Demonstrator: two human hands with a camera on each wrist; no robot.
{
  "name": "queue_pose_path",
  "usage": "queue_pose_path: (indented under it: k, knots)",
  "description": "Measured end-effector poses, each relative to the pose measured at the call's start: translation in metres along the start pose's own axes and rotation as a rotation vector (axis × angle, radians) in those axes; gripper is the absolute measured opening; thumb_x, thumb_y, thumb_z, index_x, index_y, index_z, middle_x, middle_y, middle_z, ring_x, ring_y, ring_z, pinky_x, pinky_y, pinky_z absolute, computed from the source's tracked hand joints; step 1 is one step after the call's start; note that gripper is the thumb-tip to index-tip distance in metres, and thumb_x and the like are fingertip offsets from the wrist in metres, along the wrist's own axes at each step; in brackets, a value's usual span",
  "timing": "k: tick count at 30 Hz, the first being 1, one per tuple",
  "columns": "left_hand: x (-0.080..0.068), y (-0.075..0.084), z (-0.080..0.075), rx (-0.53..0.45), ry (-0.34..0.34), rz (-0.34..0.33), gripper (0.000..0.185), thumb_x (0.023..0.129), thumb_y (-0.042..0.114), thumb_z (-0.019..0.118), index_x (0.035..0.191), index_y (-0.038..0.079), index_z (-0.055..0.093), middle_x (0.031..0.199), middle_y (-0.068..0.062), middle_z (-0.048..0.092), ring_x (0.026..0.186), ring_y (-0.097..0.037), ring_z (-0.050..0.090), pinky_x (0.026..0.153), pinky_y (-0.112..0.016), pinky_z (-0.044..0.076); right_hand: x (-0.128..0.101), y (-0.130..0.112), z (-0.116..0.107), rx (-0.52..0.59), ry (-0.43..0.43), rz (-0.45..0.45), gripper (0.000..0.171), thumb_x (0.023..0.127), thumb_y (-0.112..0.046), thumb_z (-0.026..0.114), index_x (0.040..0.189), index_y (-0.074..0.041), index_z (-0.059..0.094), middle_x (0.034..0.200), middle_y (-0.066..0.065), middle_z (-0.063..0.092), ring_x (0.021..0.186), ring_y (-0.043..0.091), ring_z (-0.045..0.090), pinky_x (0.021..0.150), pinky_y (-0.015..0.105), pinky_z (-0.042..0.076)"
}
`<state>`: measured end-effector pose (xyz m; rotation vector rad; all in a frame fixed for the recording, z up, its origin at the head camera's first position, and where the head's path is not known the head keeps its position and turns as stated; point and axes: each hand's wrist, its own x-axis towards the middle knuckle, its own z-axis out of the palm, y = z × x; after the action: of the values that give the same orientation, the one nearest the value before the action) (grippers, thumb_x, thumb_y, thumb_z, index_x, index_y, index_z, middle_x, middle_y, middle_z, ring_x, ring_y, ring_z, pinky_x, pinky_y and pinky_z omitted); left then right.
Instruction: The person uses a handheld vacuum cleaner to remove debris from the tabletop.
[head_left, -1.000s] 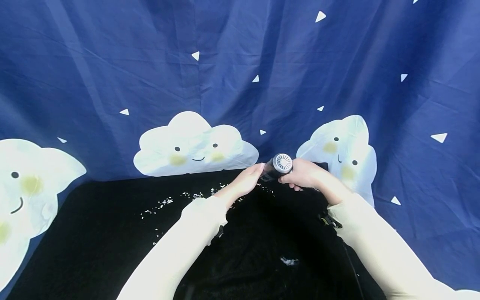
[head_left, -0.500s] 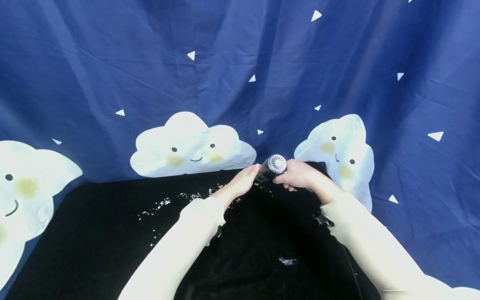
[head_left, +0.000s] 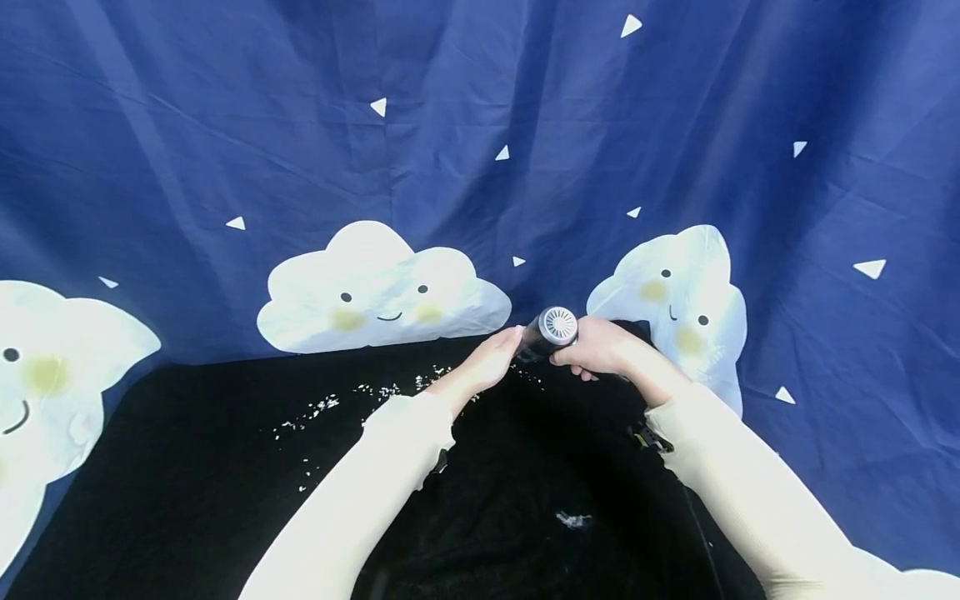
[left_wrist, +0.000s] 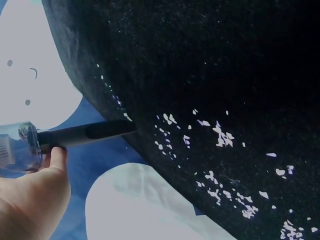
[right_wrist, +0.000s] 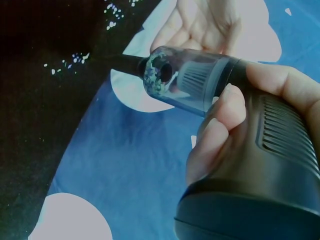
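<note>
My right hand [head_left: 600, 348] grips a small dark handheld vacuum [head_left: 555, 327] at the far edge of the black cloth [head_left: 187, 467]; its grey vented end faces me. In the right wrist view my fingers [right_wrist: 220, 130] wrap the ribbed black body [right_wrist: 270, 165], with the clear dust cup [right_wrist: 192, 80] ahead of them. My left hand [head_left: 491, 360] lies flat beside the cup, palm [right_wrist: 210, 25] toward it, its thumb [left_wrist: 55, 155] touching it. The thin black nozzle [left_wrist: 87, 134] reaches the cloth's edge. White crumbs [head_left: 322, 407] are scattered to the left of it.
A blue curtain with white smiling clouds [head_left: 375, 283] hangs close behind the table and drapes round its sides. More crumbs [left_wrist: 220, 135] lie in a band across the cloth. A small white clump [head_left: 573, 521] sits near the front, between my arms.
Both hands and the vacuum keep almost the same place at the far edge. Only the view shifts slightly.
</note>
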<state>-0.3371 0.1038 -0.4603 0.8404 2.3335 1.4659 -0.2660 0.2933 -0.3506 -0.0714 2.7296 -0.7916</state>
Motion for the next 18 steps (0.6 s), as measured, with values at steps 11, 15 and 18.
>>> queue_pose_path:
  k: [11, 15, 18]
  knots:
    - [-0.001, 0.009, 0.003, 0.042, -0.014, -0.021, 0.055, 0.111, 0.040, 0.020, 0.147, 0.011, 0.049, 0.145, -0.009, 0.054, 0.137, -0.023, 0.045, 0.115, -0.039, 0.031, -0.005, 0.000, -0.004, -0.019, -0.014, 0.020, 0.024, 0.084, -0.026, 0.074, 0.075, -0.006, 0.064, 0.063, 0.011, 0.065, 0.053, 0.020, 0.064, 0.059, 0.038, 0.056]
    - [-0.003, 0.011, 0.003, 0.040, -0.016, -0.026, 0.054, 0.111, 0.039, 0.020, 0.147, 0.010, 0.048, 0.145, -0.009, 0.054, 0.137, -0.023, 0.045, 0.115, -0.039, 0.031, -0.006, 0.001, -0.004, -0.012, -0.018, 0.020, 0.024, 0.085, -0.026, 0.074, 0.075, -0.006, 0.064, 0.061, 0.008, 0.064, 0.053, 0.020, 0.064, 0.059, 0.040, 0.057]
    - [-0.004, 0.012, 0.003, 0.053, -0.013, -0.038, 0.055, 0.111, 0.040, 0.021, 0.148, 0.010, 0.048, 0.146, -0.009, 0.053, 0.138, -0.024, 0.044, 0.115, -0.040, 0.031, -0.006, 0.002, -0.003, -0.005, -0.017, 0.017, 0.025, 0.084, -0.027, 0.074, 0.075, -0.006, 0.064, 0.060, 0.005, 0.063, 0.052, 0.019, 0.063, 0.055, 0.035, 0.055]
